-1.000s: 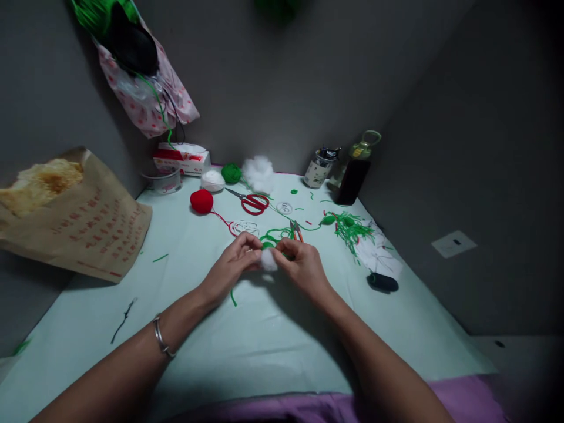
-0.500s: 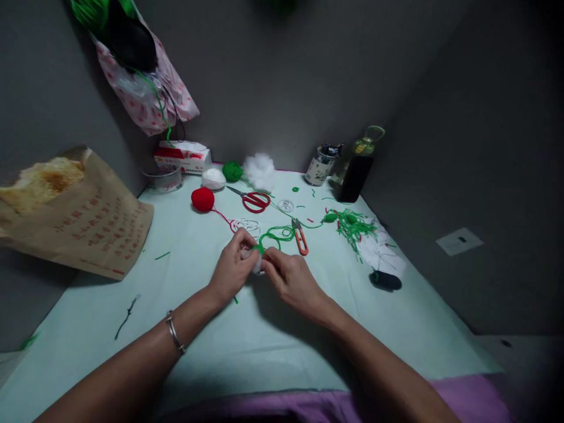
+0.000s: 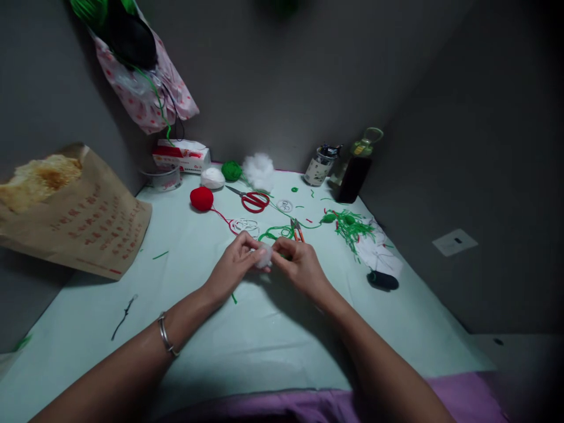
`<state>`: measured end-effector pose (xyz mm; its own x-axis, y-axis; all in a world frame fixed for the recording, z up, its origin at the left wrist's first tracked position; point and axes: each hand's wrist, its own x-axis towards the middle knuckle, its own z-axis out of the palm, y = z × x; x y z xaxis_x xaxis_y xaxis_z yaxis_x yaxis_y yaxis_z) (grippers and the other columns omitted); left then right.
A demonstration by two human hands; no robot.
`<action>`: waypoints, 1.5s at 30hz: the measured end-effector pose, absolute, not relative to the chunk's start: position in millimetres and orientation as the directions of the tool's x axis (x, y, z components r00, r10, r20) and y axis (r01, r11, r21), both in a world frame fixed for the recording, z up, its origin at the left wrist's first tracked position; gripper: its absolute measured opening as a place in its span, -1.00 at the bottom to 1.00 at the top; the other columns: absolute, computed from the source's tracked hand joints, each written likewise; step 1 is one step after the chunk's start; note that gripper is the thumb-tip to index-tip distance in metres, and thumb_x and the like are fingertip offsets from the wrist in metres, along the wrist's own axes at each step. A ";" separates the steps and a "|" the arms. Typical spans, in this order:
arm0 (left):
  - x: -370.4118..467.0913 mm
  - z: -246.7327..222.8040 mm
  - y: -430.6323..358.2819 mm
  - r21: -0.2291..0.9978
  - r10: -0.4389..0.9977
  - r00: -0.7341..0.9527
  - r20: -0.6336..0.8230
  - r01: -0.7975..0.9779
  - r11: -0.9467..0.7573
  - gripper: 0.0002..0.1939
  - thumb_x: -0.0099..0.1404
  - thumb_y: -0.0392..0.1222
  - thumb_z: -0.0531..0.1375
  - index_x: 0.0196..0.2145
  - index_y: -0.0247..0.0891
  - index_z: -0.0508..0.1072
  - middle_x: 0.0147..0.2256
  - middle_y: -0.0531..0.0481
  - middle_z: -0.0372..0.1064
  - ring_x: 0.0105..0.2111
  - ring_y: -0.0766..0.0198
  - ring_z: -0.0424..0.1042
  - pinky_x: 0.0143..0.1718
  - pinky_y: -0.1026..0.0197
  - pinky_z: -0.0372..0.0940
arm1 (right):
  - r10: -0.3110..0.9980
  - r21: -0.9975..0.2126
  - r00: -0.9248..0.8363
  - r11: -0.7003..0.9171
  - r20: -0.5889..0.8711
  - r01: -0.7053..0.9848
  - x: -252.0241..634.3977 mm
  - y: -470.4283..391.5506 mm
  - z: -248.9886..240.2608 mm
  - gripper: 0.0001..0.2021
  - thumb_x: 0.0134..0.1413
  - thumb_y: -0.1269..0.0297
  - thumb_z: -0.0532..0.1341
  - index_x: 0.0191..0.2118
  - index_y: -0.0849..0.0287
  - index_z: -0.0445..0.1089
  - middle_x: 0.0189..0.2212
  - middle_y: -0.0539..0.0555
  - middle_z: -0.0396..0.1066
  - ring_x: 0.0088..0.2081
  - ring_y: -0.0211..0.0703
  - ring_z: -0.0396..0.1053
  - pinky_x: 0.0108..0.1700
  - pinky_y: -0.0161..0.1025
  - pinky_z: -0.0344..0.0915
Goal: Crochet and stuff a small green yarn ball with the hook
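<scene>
- Holding a white stuffing tuft (image 3: 264, 257) between both hands, just above the cloth (image 3: 282, 358); that is where your work sits.
- Your left hand (image 3: 231, 264): thumb and fingers pinch the tuft from its left side.
- Your right hand (image 3: 304, 267): fingers curled, thumb and index brought to the tuft's right edge. Cannot tell whether they grip it or only touch.
- Progress, as judged: partway. White fibre shows bare between your fingertips; any green part behind it is hidden.
- Just beyond your fingers: loose green yarn loops (image 3: 277, 232), uncut as far as visible. Orange-handled thread snips (image 3: 298, 231) lie next to them, partly behind your right hand.
- Done, by the look of it: two small rounded green pieces (image 3: 328, 218), well right of your fingers, beside a heap of green yarn clippings (image 3: 352, 232). Too small to tell whether finished.
- Cutting has been done too: a green snippet (image 3: 234, 298) lies nearer you than your left fingers.
- Supply left, farther off past your fingers: stuffing pile (image 3: 258, 172), green yarn ball (image 3: 231, 171), white yarn ball (image 3: 212, 178), red yarn ball (image 3: 201, 199).
- Red-handled scissors (image 3: 254, 202) rest beyond your left fingertips, untouched.
</scene>
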<state>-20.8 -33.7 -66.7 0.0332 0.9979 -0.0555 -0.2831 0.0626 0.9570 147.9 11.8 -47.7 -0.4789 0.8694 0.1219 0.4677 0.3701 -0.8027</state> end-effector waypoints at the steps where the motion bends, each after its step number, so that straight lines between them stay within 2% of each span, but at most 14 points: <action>1: -21.5 -67.3 -33.3 0.958 0.998 0.031 -0.048 -0.282 0.055 -0.69 0.21 -0.03 0.35 -0.32 -0.20 0.30 -0.32 0.03 0.46 -0.42 0.28 0.48 -0.33 0.18 0.40 | 0.852 -0.802 -0.509 0.386 0.121 0.456 148.9 11.3 -45.6 -0.78 0.20 0.21 0.15 -0.46 0.14 0.27 -0.60 -0.12 0.17 -0.52 -0.29 0.08 -0.44 -0.32 -0.01; 5: -21.9 -70.7 -31.0 0.967 1.000 -0.017 -0.012 -0.253 0.008 -0.70 0.19 -0.12 0.36 -0.32 -0.20 0.28 -0.29 0.03 0.46 -0.42 0.31 0.44 -0.31 0.20 0.35 | 0.791 -0.783 -0.603 0.440 0.105 0.440 148.3 4.1 -38.3 -0.80 0.29 0.26 0.07 -0.36 0.14 0.31 -0.50 -0.06 0.29 -0.45 -0.25 0.20 -0.35 -0.30 0.08; 10: -16.3 -74.4 -28.1 0.981 0.986 -0.157 0.061 -0.172 -0.088 -0.77 0.15 -0.30 0.32 -0.36 -0.19 0.29 -0.33 0.08 0.41 -0.31 0.30 0.39 -0.19 0.22 0.31 | 0.809 -0.783 -0.579 0.422 0.097 0.457 139.4 -10.8 -42.6 -0.82 0.28 0.33 0.09 -0.37 0.13 0.33 -0.51 -0.05 0.29 -0.46 -0.22 0.19 -0.34 -0.28 0.09; 13: -15.1 -74.1 -28.3 0.983 0.981 -0.176 0.077 -0.152 -0.104 -0.80 0.17 -0.28 0.29 -0.36 -0.19 0.29 -0.32 0.06 0.41 -0.28 0.27 0.40 -0.20 0.22 0.33 | 0.817 -0.783 -0.566 0.422 0.109 0.458 139.2 -10.5 -43.4 -0.82 0.29 0.33 0.11 -0.34 0.13 0.40 -0.51 -0.04 0.34 -0.46 -0.22 0.22 -0.34 -0.26 0.12; 15: -15.5 -73.3 -29.2 0.983 0.985 -0.159 0.071 -0.154 -0.096 -0.81 0.19 -0.24 0.28 -0.35 -0.18 0.28 -0.33 0.05 0.42 -0.33 0.27 0.42 -0.28 0.21 0.35 | 0.818 -0.755 -0.539 0.479 0.199 0.447 142.6 -5.0 -40.4 -0.82 0.27 0.31 0.18 -0.36 0.13 0.46 -0.45 0.01 0.40 -0.37 -0.17 0.31 -0.24 -0.22 0.19; 17: -15.8 -72.9 -30.2 0.983 0.987 -0.143 0.069 -0.159 -0.092 -0.81 0.20 -0.21 0.27 -0.34 -0.18 0.28 -0.33 0.06 0.42 -0.38 0.28 0.42 -0.33 0.20 0.37 | 0.799 -0.766 -0.509 0.535 0.321 0.357 147.1 1.3 -36.7 -0.84 0.21 0.30 0.27 -0.41 0.12 0.49 -0.29 0.08 0.47 -0.17 -0.09 0.38 -0.04 -0.14 0.23; 19: -15.7 -73.3 -30.8 0.982 0.988 -0.137 0.072 -0.162 -0.094 -0.79 0.20 -0.19 0.28 -0.33 -0.18 0.27 -0.33 0.07 0.40 -0.40 0.28 0.42 -0.35 0.19 0.38 | 0.792 -0.871 -0.503 0.471 0.347 0.140 150.4 5.3 -34.7 -0.79 0.19 0.25 0.30 -0.47 0.13 0.43 -0.18 0.10 0.49 -0.08 -0.06 0.41 0.02 -0.11 0.26; 22: -14.6 -74.7 -31.4 0.982 0.983 -0.164 0.079 -0.158 -0.106 -0.79 0.21 -0.19 0.28 -0.32 -0.18 0.26 -0.32 0.07 0.38 -0.40 0.29 0.41 -0.36 0.20 0.38 | 0.829 -0.978 -0.520 0.188 0.206 -0.088 150.9 6.5 -36.2 -0.74 0.22 0.13 0.28 -0.43 0.11 0.31 -0.22 0.04 0.48 -0.40 -0.23 0.39 -0.32 -0.23 0.31; 24: -13.8 -75.5 -32.2 0.980 0.977 -0.192 0.094 -0.155 -0.125 -0.80 0.23 -0.21 0.27 -0.30 -0.18 0.26 -0.29 0.05 0.39 -0.37 0.29 0.41 -0.33 0.20 0.37 | 0.877 -0.983 -0.455 0.181 0.155 0.015 149.2 6.1 -39.0 -0.80 0.19 0.12 0.30 -0.31 0.09 0.32 -0.23 0.00 0.45 -0.52 -0.31 0.25 -0.44 -0.28 0.21; 26: -12.8 -75.9 -33.3 0.976 0.970 -0.214 0.118 -0.153 -0.153 -0.79 0.22 -0.23 0.28 -0.29 -0.18 0.27 -0.26 0.05 0.39 -0.31 0.28 0.42 -0.27 0.19 0.37 | 0.885 -0.932 -0.429 0.295 0.183 0.210 147.2 6.4 -42.1 -0.84 0.18 0.18 0.30 -0.22 0.10 0.36 -0.27 -0.01 0.43 -0.46 -0.28 0.27 -0.38 -0.28 0.19; 28: -12.0 -75.9 -34.4 0.973 0.966 -0.220 0.136 -0.155 -0.172 -0.77 0.21 -0.22 0.30 -0.29 -0.18 0.27 -0.24 0.04 0.39 -0.25 0.27 0.43 -0.20 0.19 0.35 | 0.846 -0.841 -0.493 0.409 0.203 0.355 145.7 7.5 -45.0 -0.89 0.23 0.23 0.24 -0.28 0.13 0.38 -0.36 -0.01 0.39 -0.37 -0.22 0.30 -0.29 -0.26 0.19; 31: -11.7 -75.1 -35.7 0.971 0.973 -0.189 0.133 -0.171 -0.166 -0.75 0.21 -0.19 0.32 -0.30 -0.18 0.28 -0.22 0.01 0.40 -0.25 0.27 0.43 -0.20 0.19 0.35 | 0.809 -0.759 -0.560 0.474 0.177 0.446 145.1 9.8 -48.8 -0.80 0.25 0.29 0.16 -0.43 0.15 0.35 -0.47 -0.02 0.33 -0.39 -0.21 0.26 -0.30 -0.27 0.13; 37: -15.0 -71.9 -35.1 0.971 0.994 -0.068 0.088 -0.218 -0.100 -0.74 0.24 -0.11 0.33 -0.25 -0.21 0.32 -0.21 -0.02 0.43 -0.28 0.27 0.48 -0.19 0.16 0.39 | 0.844 -0.753 -0.503 0.453 0.189 0.478 150.4 12.6 -48.1 -0.74 0.21 0.29 0.17 -0.52 0.15 0.26 -0.58 -0.09 0.19 -0.49 -0.27 0.10 -0.40 -0.29 0.00; 45: -16.2 -70.4 -27.9 0.974 0.991 -0.127 0.032 -0.220 -0.059 -0.73 0.10 -0.25 0.37 -0.38 -0.21 0.31 -0.38 0.11 0.41 -0.46 0.36 0.41 -0.41 0.30 0.34 | 0.758 -0.810 -0.638 0.455 0.135 0.369 143.6 -2.1 -36.3 -0.80 0.30 0.36 0.08 -0.36 0.16 0.37 -0.45 -0.01 0.38 -0.37 -0.21 0.31 -0.25 -0.29 0.19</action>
<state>-16.2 -27.9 -70.4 -0.1270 0.9914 0.0317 -0.2203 -0.0594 0.9736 143.6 -2.1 -36.3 -0.6384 0.7577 0.1351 0.3690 0.4554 -0.8102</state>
